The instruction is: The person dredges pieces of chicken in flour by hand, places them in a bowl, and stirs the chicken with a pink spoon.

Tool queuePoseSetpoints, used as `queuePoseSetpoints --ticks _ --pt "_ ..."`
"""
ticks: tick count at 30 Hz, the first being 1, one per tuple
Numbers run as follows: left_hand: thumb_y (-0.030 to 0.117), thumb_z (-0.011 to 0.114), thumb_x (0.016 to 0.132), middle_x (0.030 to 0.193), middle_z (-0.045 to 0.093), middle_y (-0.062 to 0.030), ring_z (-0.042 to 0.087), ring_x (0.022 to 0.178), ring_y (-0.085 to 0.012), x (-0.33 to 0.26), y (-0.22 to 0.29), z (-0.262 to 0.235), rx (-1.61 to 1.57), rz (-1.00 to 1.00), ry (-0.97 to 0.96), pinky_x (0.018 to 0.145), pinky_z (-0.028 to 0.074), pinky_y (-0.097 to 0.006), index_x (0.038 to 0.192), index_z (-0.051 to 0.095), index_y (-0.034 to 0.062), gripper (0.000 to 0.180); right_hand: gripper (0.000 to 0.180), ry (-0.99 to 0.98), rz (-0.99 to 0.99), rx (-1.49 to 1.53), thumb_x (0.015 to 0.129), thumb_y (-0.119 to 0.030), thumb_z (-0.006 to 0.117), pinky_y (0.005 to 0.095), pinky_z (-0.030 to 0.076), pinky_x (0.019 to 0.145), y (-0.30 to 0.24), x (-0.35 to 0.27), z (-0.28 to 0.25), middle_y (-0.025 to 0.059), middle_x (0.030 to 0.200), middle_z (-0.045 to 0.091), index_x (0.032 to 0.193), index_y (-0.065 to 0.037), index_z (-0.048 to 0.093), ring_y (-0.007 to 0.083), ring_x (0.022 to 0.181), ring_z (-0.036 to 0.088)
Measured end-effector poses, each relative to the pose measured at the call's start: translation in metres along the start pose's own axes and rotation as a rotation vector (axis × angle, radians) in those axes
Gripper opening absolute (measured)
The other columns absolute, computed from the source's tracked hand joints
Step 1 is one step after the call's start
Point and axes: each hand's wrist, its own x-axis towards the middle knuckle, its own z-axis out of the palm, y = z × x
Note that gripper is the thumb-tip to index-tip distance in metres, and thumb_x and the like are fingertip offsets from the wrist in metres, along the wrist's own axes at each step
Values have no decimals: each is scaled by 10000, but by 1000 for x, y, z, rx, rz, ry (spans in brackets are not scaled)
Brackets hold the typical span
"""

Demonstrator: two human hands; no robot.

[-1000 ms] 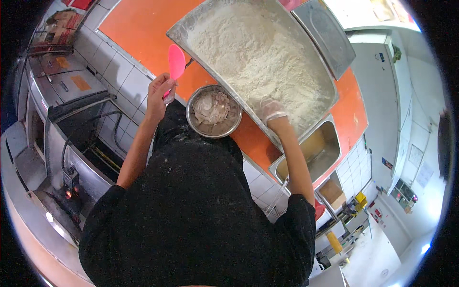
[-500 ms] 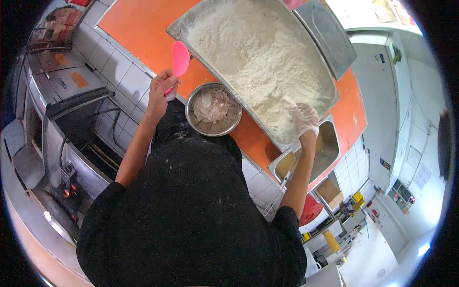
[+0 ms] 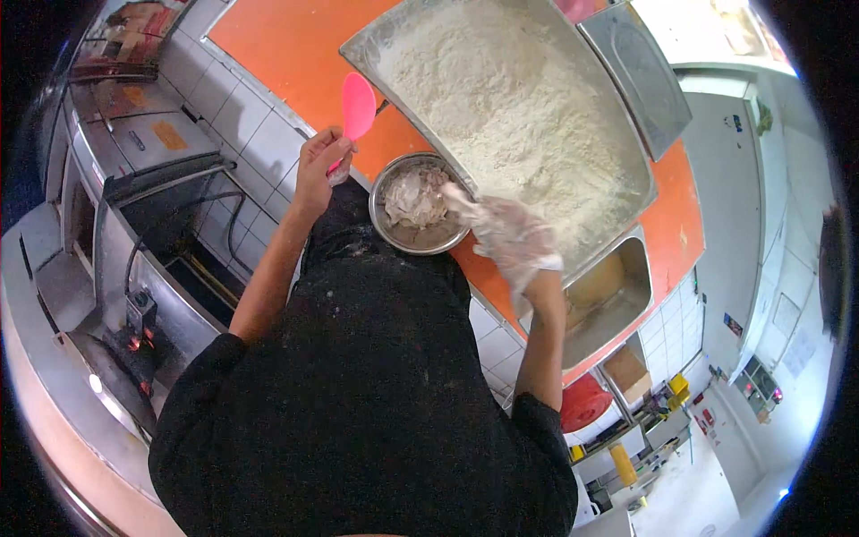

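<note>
My left hand (image 3: 320, 170) is closed around the handle of a pink serving spoon (image 3: 359, 106), its broad head pointing up and away from me. Just right of that hand a round steel bowl (image 3: 380, 225) holds pale, wet-looking raw pieces, probably meat (image 3: 416, 199). My right hand (image 3: 512, 234) wears a clear plastic glove dusted with flour. Its fingers stretch out toward the bowl's right rim, and I see nothing in them. Beyond it lies a large steel tray (image 3: 407, 112) full of pale flour (image 3: 510, 98), spanning the far side of the orange worktop.
A rectangular steel pan (image 3: 626, 309) is set at the near right of the orange worktop (image 3: 277, 45). Flat metal (image 3: 637, 76) leans beside the tray's far right. To my left stands a steel fryer-like unit (image 3: 170, 295). A red round lid or tub (image 3: 583, 403) sits lower right.
My right hand has left the flour at the tray's near right corner and swung left to the bowl's rim. My left hand still holds the spoon. The whole view has shifted slightly.
</note>
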Motion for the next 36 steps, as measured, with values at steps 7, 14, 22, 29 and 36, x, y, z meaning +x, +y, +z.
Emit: queuePoseSetpoints --ticks 7,14,22,29,36 --pt "219 568 912 547 416 47 319 438 -33 -1 -2 -4 17 -25 29 426 215 -211 829 585 43 195 359 42 -211 -327 880 -118 580 326 442 961 13 5 35 173 1185 632 1221 -7 600 268 1107 595" --pt "205 569 914 545 424 45 312 429 -24 -3 -2 -8 -35 -22 22 414 210 -203 841 578 40 180 483 157 151 -735 886 -284 578 396 385 1045 -22 24 -1 214 1266 571 1319 -75 532 357 1222 507" --pt "217 574 913 540 418 46 304 427 -27 -2 -3 -6 -21 -13 -1 414 210 -210 850 572 34 193 691 91 -211 -1412 772 -326 711 417 376 1031 91 117 -53 214 1415 424 1364 -79 453 401 1288 397" --pt "211 569 911 537 414 45 299 424 -29 -1 -1 0 -26 -15 18 412 211 -213 852 569 27 193 482 22 -285 -1153 858 -313 615 392 426 997 92 139 -87 201 1295 536 1285 -100 550 349 1150 537" --pt "231 546 926 579 435 39 308 435 -31 1 -5 -8 2 -27 -15 415 215 -207 908 559 39 193 419 307 -224 -1182 883 -381 592 395 465 901 57 113 -117 193 1082 634 1123 -38 612 351 1034 583"
